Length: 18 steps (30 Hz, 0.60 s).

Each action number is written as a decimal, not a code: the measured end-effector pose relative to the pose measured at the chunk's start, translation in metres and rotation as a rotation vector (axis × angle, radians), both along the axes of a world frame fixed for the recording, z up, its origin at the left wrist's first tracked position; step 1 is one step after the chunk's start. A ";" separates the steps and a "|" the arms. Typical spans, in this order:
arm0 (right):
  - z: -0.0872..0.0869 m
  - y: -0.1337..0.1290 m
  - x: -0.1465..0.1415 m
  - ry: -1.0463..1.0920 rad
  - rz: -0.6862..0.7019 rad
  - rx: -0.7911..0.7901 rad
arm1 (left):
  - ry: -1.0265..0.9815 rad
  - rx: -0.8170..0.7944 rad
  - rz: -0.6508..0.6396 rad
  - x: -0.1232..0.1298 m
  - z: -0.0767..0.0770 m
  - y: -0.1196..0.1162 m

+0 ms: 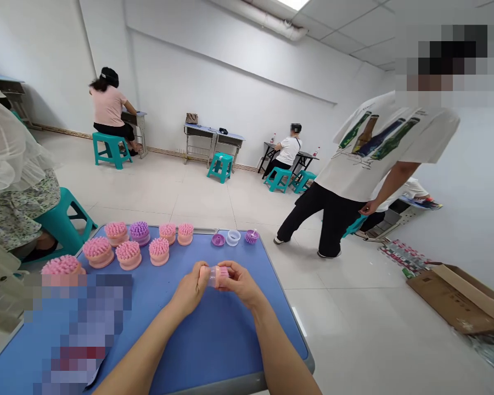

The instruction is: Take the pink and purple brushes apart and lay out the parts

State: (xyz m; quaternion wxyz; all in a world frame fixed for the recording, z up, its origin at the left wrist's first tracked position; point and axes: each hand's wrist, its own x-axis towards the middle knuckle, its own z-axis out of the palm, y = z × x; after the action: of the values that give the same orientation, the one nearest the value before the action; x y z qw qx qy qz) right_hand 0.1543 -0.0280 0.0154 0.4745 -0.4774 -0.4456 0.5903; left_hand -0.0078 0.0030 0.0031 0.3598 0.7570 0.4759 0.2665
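Note:
Over the blue desk (230, 334), my left hand (194, 285) and my right hand (239, 281) are closed on one pink scrub brush (214, 276) with a clear section. The left hand grips its plain end, while the right fingers pinch around the bristled end. Beyond them lie a purple round part with a central stub (218, 240), a whitish translucent ring (233, 237) and a purple bristled head (251, 236). To the left stand several pink bristled brushes (128, 255) and a purple one (140, 233).
A blurred-out flat item (94, 323) lies on the desk's left side. Someone in a white shirt (387, 148) stands beyond the right edge. Another person sits on a teal stool (68, 219) at left. An open cardboard box (456, 296) rests on the floor at right.

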 end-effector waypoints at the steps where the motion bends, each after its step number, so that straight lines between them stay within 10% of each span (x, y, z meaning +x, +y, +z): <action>1: 0.001 -0.002 0.001 -0.003 0.034 0.044 | 0.001 0.000 0.017 0.000 0.001 0.000; 10: 0.000 -0.003 0.001 -0.082 0.174 -0.113 | 0.006 -0.029 0.036 -0.001 0.009 -0.001; 18: 0.000 -0.003 0.008 -0.021 0.146 0.060 | 0.040 -0.031 0.062 -0.001 0.005 0.000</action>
State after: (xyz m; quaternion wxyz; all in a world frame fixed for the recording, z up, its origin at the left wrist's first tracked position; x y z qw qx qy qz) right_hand 0.1619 -0.0306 0.0155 0.4395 -0.4353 -0.5015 0.6049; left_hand -0.0083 0.0033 0.0084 0.3534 0.7414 0.5103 0.2549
